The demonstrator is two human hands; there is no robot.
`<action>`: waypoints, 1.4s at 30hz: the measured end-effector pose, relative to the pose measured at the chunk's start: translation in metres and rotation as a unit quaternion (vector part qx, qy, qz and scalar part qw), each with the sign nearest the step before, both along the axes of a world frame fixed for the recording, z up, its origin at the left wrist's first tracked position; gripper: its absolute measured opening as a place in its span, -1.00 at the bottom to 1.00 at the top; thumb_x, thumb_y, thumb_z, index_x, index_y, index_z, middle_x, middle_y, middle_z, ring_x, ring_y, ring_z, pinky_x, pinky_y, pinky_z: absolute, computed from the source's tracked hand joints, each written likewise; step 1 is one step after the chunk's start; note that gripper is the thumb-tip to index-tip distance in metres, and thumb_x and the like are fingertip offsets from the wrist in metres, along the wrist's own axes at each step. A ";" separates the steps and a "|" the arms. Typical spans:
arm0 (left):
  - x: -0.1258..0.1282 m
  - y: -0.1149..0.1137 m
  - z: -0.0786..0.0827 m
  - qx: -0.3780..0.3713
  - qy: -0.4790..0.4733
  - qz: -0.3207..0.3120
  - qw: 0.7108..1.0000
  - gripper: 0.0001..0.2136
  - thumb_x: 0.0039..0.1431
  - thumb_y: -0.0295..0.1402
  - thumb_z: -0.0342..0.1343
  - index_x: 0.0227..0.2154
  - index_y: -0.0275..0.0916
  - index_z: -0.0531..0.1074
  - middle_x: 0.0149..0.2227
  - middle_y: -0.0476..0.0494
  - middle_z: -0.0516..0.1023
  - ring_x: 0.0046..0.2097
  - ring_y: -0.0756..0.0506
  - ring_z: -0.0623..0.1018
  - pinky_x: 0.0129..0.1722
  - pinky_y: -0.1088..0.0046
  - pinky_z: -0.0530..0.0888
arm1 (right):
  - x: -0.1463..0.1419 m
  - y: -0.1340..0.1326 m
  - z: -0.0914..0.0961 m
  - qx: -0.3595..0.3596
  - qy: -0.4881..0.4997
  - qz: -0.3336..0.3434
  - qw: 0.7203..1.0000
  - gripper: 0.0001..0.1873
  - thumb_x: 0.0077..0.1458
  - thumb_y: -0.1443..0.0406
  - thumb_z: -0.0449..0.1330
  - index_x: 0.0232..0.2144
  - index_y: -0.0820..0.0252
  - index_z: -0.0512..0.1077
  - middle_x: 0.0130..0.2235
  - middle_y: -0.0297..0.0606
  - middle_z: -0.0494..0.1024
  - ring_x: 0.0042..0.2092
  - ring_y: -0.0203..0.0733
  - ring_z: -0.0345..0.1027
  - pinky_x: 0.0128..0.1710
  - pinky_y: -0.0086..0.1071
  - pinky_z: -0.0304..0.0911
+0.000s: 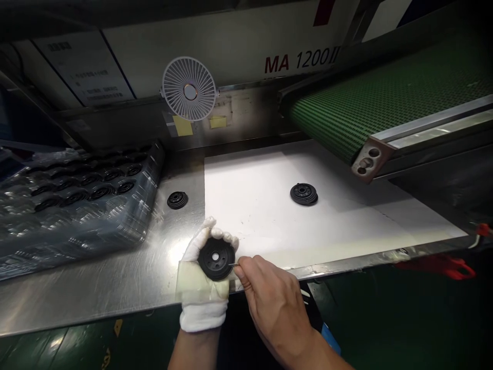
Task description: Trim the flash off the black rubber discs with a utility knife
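My left hand [202, 288], in a white glove, grips a round black plastic disc [215, 258] with a centre hole, held upright above the front edge of the steel table. My bare right hand [269, 298] pinches a thin metal pin or blade [233, 264] whose tip touches the disc's right rim. Two more black discs lie on the table: one [304, 193] on the white sheet [269, 216], another [177, 200] on the bare steel to the left.
A plastic-wrapped tray [77, 205] with several black discs sits at the left. A green conveyor belt [385, 97] slopes down at the right. A small white fan [189, 88] stands at the back. Red tool handles [442, 267] lie beyond the table's right front edge.
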State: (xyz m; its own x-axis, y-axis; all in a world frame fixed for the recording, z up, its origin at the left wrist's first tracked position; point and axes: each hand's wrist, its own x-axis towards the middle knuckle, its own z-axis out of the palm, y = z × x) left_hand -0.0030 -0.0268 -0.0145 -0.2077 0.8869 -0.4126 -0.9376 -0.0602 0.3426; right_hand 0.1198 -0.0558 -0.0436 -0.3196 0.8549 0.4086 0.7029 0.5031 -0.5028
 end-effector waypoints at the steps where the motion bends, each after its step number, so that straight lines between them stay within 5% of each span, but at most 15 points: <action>1: 0.002 0.002 0.001 -0.008 -0.009 0.012 1.000 -0.89 0.16 -0.50 0.06 -0.36 -0.32 0.49 -0.51 -0.07 0.44 -0.43 0.00 0.48 -0.33 0.40 0.51 | -0.002 -0.001 -0.001 -0.004 0.003 0.005 1.000 -0.58 0.42 0.21 -0.22 -0.42 0.14 0.27 -0.48 -0.36 0.29 -0.48 -0.24 0.13 -0.46 -0.33 -0.14; 7: 0.008 0.001 -0.001 0.007 -0.004 0.074 0.997 -0.85 0.16 -0.54 0.04 -0.28 -0.27 0.50 -0.44 -0.05 0.48 -0.35 0.01 0.51 -0.17 0.32 0.51 | -0.007 -0.005 -0.003 0.002 0.003 0.015 1.000 -0.57 0.43 0.20 -0.23 -0.41 0.15 0.29 -0.48 -0.36 0.28 -0.48 -0.23 0.13 -0.46 -0.32 -0.15; 12: -0.002 -0.003 -0.002 0.010 0.020 -0.066 0.998 -0.68 0.06 -0.44 0.03 -0.10 -0.35 0.47 -0.23 -0.35 0.53 -0.13 -0.31 0.52 -0.16 -0.01 0.49 | 0.000 0.000 -0.001 0.010 0.007 0.006 1.000 -0.56 0.43 0.18 -0.24 -0.39 0.14 0.30 -0.47 -0.37 0.31 -0.46 -0.23 0.17 -0.45 -0.32 -0.12; 19: 0.001 0.005 -0.001 -0.005 -0.008 -0.007 1.000 -0.89 0.13 -0.51 0.06 -0.33 -0.34 0.49 -0.51 -0.07 0.43 -0.44 -0.01 0.47 -0.35 0.38 0.50 | 0.000 0.001 -0.003 0.006 -0.004 -0.013 1.000 -0.60 0.43 0.20 -0.22 -0.38 0.12 0.29 -0.47 -0.38 0.30 -0.46 -0.23 0.16 -0.44 -0.33 -0.13; 26: 0.002 0.005 -0.007 0.012 -0.023 0.029 0.999 -0.87 0.15 -0.54 0.05 -0.31 -0.31 0.49 -0.48 -0.06 0.46 -0.39 0.00 0.50 -0.24 0.34 0.51 | -0.009 -0.007 -0.006 0.004 0.005 0.017 1.000 -0.56 0.43 0.19 -0.24 -0.41 0.14 0.30 -0.48 -0.37 0.28 -0.48 -0.22 0.14 -0.46 -0.31 -0.15; 29: -0.005 -0.001 -0.009 0.022 0.013 -0.045 0.999 -0.75 0.09 -0.49 0.05 -0.16 -0.33 0.48 -0.31 -0.24 0.53 -0.19 -0.21 0.54 -0.18 0.12 0.51 | -0.005 -0.004 -0.006 0.010 0.009 0.018 1.000 -0.56 0.43 0.20 -0.23 -0.41 0.14 0.30 -0.48 -0.37 0.28 -0.48 -0.23 0.14 -0.45 -0.32 -0.15; 32: -0.010 -0.005 -0.011 0.024 0.019 -0.091 0.995 -0.70 0.04 -0.45 0.06 -0.13 -0.37 0.48 -0.34 -0.26 0.52 -0.25 -0.22 0.54 -0.24 0.13 0.51 | 0.001 0.001 -0.004 0.004 0.010 0.003 1.000 -0.57 0.43 0.19 -0.22 -0.40 0.14 0.29 -0.48 -0.38 0.28 -0.47 -0.24 0.15 -0.45 -0.33 -0.14; 42: 0.003 0.004 -0.009 0.002 -0.018 0.022 1.000 -0.88 0.14 -0.54 0.04 -0.33 -0.32 0.48 -0.50 -0.05 0.44 -0.42 0.02 0.48 -0.28 0.38 0.51 | -0.010 -0.008 -0.010 0.011 -0.007 0.010 1.000 -0.57 0.43 0.20 -0.23 -0.41 0.13 0.29 -0.48 -0.36 0.28 -0.48 -0.21 0.13 -0.45 -0.31 -0.17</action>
